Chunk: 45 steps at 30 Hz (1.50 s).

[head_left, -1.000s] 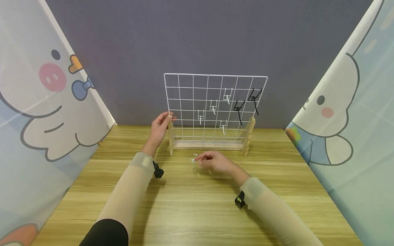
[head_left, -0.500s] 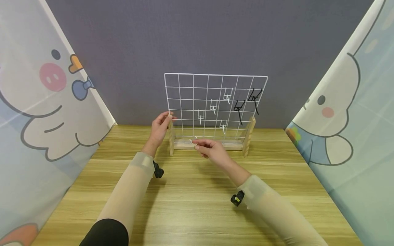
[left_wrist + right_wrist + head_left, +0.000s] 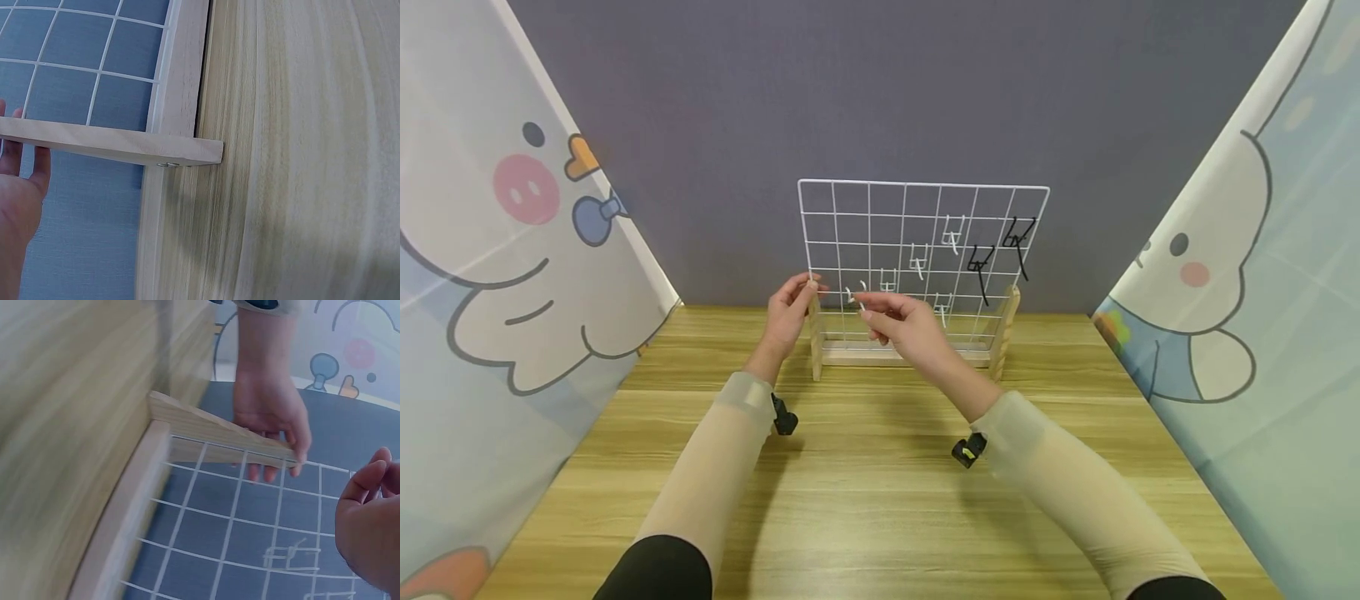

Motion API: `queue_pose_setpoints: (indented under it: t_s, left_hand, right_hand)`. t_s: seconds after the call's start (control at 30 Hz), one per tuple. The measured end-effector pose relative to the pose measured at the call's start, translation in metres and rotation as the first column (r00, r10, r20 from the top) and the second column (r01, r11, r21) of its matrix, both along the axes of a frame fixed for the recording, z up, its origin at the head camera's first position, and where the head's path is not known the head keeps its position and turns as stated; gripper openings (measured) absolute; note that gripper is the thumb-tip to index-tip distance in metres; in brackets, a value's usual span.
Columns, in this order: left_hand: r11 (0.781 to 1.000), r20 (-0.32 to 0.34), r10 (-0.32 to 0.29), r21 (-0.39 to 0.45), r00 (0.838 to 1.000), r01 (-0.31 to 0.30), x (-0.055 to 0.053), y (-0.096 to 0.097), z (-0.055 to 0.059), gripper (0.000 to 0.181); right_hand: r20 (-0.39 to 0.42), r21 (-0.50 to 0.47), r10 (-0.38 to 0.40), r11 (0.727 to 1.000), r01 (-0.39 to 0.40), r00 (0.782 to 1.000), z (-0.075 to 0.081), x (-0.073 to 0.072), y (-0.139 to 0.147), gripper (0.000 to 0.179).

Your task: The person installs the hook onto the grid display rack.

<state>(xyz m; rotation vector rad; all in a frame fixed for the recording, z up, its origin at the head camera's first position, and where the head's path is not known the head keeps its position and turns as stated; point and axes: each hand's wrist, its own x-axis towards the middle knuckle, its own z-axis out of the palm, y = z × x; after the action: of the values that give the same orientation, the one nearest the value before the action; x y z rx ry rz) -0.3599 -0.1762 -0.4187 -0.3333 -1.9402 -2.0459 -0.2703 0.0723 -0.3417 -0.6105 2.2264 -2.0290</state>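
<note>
A white wire grid (image 3: pixel 923 184) stands upright in a wooden base on the table. My left hand (image 3: pixel 787 317) holds the top of the base's left wooden post (image 3: pixel 816 343); in the left wrist view, fingers of the left hand (image 3: pixel 19 203) reach around that post (image 3: pixel 119 142). My right hand (image 3: pixel 917 333) pinches a small white wire hook (image 3: pixel 850 295) between thumb and forefinger, in front of the grid's lower left part. In the right wrist view the right hand (image 3: pixel 375 531) hides most of that hook.
Several white hooks (image 3: pixel 918 263) hang on the grid's middle and right parts. Two longer black hooks (image 3: pixel 980 267) hang at its right, prongs sticking out toward me. The right wooden post (image 3: pixel 1006 333) stands beyond my right hand. A grey panel (image 3: pixel 925 92) rises behind, with cartoon-printed sheets at both sides.
My right hand has lifted the white hook from low over the table, up and slightly left, to the grid's lower left part. The left hand has stayed on the post.
</note>
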Motion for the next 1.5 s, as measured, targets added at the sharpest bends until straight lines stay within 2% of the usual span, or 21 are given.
queue_pose_setpoints:
  t_s: [0.27, 0.47, 0.57, 0.77, 0.83, 1.17, 1.4, 1.5]
  left_hand:
    - [1.0, -0.009, 0.005, 0.015, 1.0, -0.005, -0.001, -0.003, -0.002, 0.028]
    - [1.0, -0.006, 0.0, 0.009, 1.0, 0.0, -0.001, -0.003, -0.002, 0.018]
    - [1.0, -0.003, -0.01, 0.023, 1.0, 0.01, -0.001, -0.002, -0.002, 0.019]
    - [0.999, -0.006, -0.013, 0.035, 1.0, 0.013, -0.002, 0.001, -0.001, 0.041]
    - [1.0, -0.004, -0.008, 0.029, 1.0, 0.008, -0.003, 0.001, -0.002, 0.044]
    - [1.0, -0.007, -0.006, 0.025, 1.0, 0.006, -0.001, 0.0, -0.001, 0.037]
    - [1.0, -0.014, 0.0, 0.013, 1.0, 0.0, -0.002, -0.001, -0.001, 0.023]
    - [1.0, -0.018, -0.002, 0.011, 1.0, 0.002, -0.002, -0.001, -0.002, 0.031]
  right_hand:
    - [-0.045, -0.091, -0.071, 0.994, 0.067, 0.996, 0.021, -0.015, -0.014, 0.034]
    - [-0.016, -0.096, -0.124, 0.988, 0.122, 0.992, 0.029, -0.025, -0.022, 0.032]
    - [-0.013, -0.109, -0.136, 0.985, 0.134, 0.991, 0.032, -0.028, -0.025, 0.032]
    - [-0.028, -0.168, -0.149, 0.975, 0.143, 0.988, 0.037, -0.035, -0.03, 0.034]
    - [-0.025, -0.181, -0.151, 0.973, 0.144, 0.988, 0.038, -0.038, -0.032, 0.034]
    - [-0.057, -0.208, -0.166, 0.966, 0.151, 0.985, 0.046, -0.051, -0.039, 0.033]
    - [-0.036, -0.227, -0.158, 0.963, 0.146, 0.987, 0.051, -0.058, -0.04, 0.035]
    - [-0.033, -0.216, -0.158, 0.965, 0.147, 0.987, 0.052, -0.059, -0.041, 0.035]
